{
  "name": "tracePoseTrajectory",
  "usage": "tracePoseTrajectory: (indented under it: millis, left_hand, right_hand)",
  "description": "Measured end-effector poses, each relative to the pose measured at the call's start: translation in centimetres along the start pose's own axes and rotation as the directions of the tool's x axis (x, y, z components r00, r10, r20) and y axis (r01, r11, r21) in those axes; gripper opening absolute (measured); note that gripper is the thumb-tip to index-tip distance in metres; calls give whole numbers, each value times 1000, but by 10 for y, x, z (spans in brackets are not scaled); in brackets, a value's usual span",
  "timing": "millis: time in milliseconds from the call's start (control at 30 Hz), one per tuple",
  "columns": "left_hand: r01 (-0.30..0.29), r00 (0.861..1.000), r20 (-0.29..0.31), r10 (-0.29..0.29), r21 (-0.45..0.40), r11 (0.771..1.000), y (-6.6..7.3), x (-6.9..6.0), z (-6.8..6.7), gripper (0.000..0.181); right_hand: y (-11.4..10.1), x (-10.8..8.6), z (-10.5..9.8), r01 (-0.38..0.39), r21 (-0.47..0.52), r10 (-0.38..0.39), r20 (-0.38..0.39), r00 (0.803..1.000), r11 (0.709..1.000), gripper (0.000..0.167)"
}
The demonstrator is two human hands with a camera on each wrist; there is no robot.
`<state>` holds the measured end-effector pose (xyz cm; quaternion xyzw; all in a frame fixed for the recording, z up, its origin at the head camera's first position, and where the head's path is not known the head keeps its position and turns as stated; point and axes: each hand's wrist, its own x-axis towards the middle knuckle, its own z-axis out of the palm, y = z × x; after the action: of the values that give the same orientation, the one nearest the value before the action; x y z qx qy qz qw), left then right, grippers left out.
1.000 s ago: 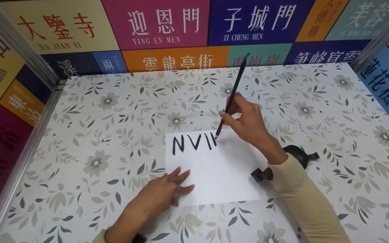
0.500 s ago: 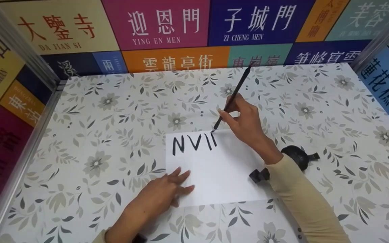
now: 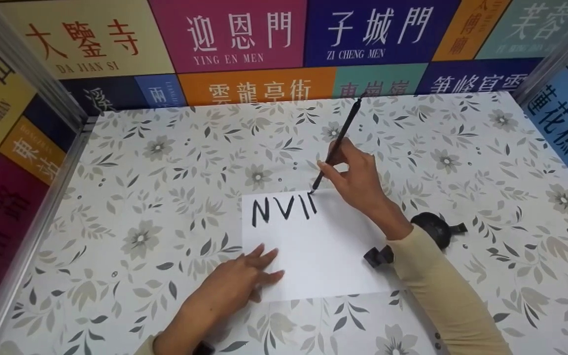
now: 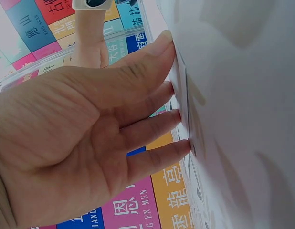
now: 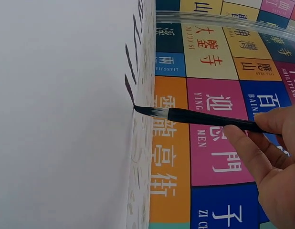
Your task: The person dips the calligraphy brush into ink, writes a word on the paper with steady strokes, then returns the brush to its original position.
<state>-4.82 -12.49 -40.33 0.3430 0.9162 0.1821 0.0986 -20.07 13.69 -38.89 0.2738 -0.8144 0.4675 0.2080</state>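
Note:
My right hand (image 3: 360,177) pinches a black-handled ink brush (image 3: 340,138) between thumb and fingers, its handle tilted up to the right. In the right wrist view the inked bristles (image 5: 150,111) touch the paper near its far edge, at the end of a dark stroke. The white sheet of paper (image 3: 323,256) bears black marks: an N (image 3: 260,213), a V (image 3: 284,208) and two slanted strokes (image 3: 307,207). Fingers spread, my left hand (image 3: 234,281) rests on the sheet's lower left part. Its fingertips touch the surface in the left wrist view.
A floral-patterned cover (image 3: 141,207) lies over the table. Colourful panels with Chinese characters (image 3: 239,39) stand behind and at both sides. Black gear (image 3: 432,230) sits at my right forearm and moves with it.
Over the first half second my right hand shifted the brush tip up and slightly left, to the top of the last stroke. Since then hardly anything has moved. My left hand stayed put.

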Motion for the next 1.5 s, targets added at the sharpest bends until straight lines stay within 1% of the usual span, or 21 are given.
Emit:
tracePoseTrajectory:
  millis: [100, 367, 600, 767, 867, 1033, 1167, 1367, 1500]
  left_hand:
    - [-7, 1000, 1, 7, 5, 1000, 0, 1, -1, 55]
    - [-37, 999, -10, 38, 32, 999, -1, 1, -1, 56]
    - [-18, 1000, 11, 18, 20, 1000, 0, 1, -1, 57]
    - [-24, 1000, 9, 24, 26, 999, -1, 1, 0, 57]
    - [-18, 1000, 12, 18, 33, 999, -1, 1, 0, 57]
    - [-9, 1000, 13, 8, 26, 1000, 0, 1, 0, 57]
    - [-8, 1000, 24, 7, 24, 1000, 0, 2, -1, 58]
    - [-12, 999, 30, 11, 26, 1000, -1, 1, -1, 59]
    - [-10, 1000, 12, 10, 19, 1000, 0, 1, 0, 57]
  right_hand:
    - [0, 0, -1, 6, -11, -6, 15, 1000, 1000, 22]
    - [-1, 0, -4, -9, -42, 11, 47, 999, 999, 21]
    - [-1, 0, -7, 11, -97, -4, 68, 998, 995, 20]
    - [-3, 0, -9, -3, -114, 14, 97, 995, 994, 20]
    - [-4, 1, -10, -7, -124, 21, 112, 993, 992, 20]
    - [-5, 2, -12, 9, -147, 12, 140, 990, 989, 19]
    - [-6, 2, -13, 32, -151, -8, 157, 988, 988, 20]
    - [-8, 2, -15, 37, -140, -11, 185, 983, 989, 18]
    - [-10, 2, -15, 53, -134, -25, 198, 980, 990, 18]
